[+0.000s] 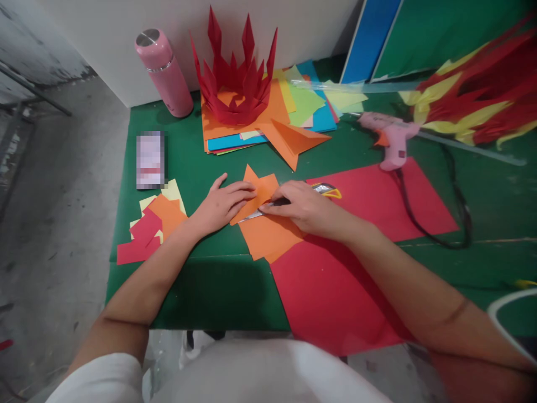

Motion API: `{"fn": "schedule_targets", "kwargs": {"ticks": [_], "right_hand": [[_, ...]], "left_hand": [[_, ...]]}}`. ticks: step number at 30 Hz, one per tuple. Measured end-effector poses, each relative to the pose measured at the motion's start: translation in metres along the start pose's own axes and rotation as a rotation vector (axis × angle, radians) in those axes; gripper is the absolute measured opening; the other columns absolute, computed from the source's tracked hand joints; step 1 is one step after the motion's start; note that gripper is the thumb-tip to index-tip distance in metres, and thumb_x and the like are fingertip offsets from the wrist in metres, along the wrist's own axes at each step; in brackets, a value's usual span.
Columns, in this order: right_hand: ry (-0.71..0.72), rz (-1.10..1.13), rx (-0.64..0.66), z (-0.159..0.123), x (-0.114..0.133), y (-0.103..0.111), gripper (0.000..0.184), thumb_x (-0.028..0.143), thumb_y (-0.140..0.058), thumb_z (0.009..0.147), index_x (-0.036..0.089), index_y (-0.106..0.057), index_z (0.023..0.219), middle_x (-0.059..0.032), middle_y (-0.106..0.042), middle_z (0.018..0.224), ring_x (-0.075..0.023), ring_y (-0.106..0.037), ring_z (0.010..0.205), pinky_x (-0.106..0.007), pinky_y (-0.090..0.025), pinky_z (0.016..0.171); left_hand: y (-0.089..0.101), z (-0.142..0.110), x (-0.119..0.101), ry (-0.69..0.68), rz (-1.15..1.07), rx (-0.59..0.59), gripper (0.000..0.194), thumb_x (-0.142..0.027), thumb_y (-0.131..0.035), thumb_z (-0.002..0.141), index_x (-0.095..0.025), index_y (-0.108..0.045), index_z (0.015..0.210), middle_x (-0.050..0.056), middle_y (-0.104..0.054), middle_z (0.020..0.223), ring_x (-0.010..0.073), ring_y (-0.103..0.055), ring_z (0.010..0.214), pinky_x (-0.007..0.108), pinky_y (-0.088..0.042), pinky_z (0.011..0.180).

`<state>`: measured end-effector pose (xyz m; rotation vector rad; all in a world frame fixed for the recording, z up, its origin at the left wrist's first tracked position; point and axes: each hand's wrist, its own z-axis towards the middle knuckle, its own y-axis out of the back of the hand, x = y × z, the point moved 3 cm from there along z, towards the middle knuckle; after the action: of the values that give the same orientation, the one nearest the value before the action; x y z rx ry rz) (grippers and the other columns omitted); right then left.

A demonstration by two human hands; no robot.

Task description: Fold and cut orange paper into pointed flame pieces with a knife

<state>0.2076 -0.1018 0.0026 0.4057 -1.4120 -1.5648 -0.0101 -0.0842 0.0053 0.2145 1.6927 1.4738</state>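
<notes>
My left hand (229,202) lies with fingers spread on folded orange paper (264,187), pressing it to the green table. Opposite it, my right hand (304,204) is closed round a cutting tool with a pointed silver blade (250,216). The blade lies along the orange paper, tip towards my left hand. Beyond my right hand shows a black and yellow handle-like piece (331,191); whether it belongs to the same tool I cannot tell. Red paper sheets (323,291) lie under and beside the orange paper.
A red paper crown (235,103) stands on stacked coloured paper (218,133), with an orange folded piece (289,146) in front. Around them are a pink bottle (165,75), a blurred-out flat object (150,160), paper scraps (146,226) and a pink glue gun (392,134) with its cord.
</notes>
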Motion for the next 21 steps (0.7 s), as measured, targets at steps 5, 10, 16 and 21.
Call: {"fn": "schedule_targets", "kwargs": {"ticks": [5, 10, 16, 21], "right_hand": [[0.001, -0.009, -0.002, 0.002, 0.002, -0.002, 0.040, 0.022, -0.036, 0.104, 0.026, -0.071, 0.123, -0.0100, -0.066, 0.097, -0.0226, -0.055, 0.091, -0.037, -0.041, 0.078], [0.058, 0.038, 0.022, -0.001, 0.007, 0.002, 0.039, 0.019, -0.040, 0.103, 0.026, -0.073, 0.120, -0.0105, -0.066, 0.098, -0.0225, -0.057, 0.091, -0.037, -0.044, 0.078], [-0.010, 0.075, -0.062, -0.014, -0.007, 0.029, 0.040, 0.020, -0.038, 0.102, 0.028, -0.073, 0.118, -0.0095, -0.067, 0.100, -0.0220, -0.059, 0.092, -0.037, -0.048, 0.076], [-0.250, -0.125, -0.181, -0.024, -0.033, 0.031, 0.040, 0.024, -0.039, 0.101, 0.025, -0.069, 0.126, -0.0136, -0.065, 0.101, -0.0291, -0.059, 0.093, -0.044, -0.047, 0.074]], "left_hand": [[0.000, 0.000, 0.000, 0.009, -0.005, 0.007, 0.032, -0.019, -0.041, 0.102, -0.023, -0.066, 0.121, 0.006, -0.067, 0.133, 0.0185, -0.060, 0.129, 0.053, -0.016, 0.126], [0.001, 0.000, -0.001, 0.011, -0.008, 0.018, 0.034, -0.017, -0.039, 0.101, -0.023, -0.066, 0.121, 0.006, -0.066, 0.134, 0.0184, -0.058, 0.130, 0.052, -0.016, 0.127], [-0.001, -0.001, 0.001, 0.009, -0.042, -0.013, 0.037, -0.019, -0.034, 0.103, -0.023, -0.066, 0.121, 0.006, -0.067, 0.134, 0.0182, -0.059, 0.130, 0.051, -0.021, 0.125], [0.000, -0.004, 0.001, -0.026, -0.088, -0.025, 0.039, -0.043, -0.046, 0.102, -0.022, -0.060, 0.132, 0.009, -0.066, 0.135, 0.0231, -0.058, 0.130, 0.051, -0.023, 0.124]]}}
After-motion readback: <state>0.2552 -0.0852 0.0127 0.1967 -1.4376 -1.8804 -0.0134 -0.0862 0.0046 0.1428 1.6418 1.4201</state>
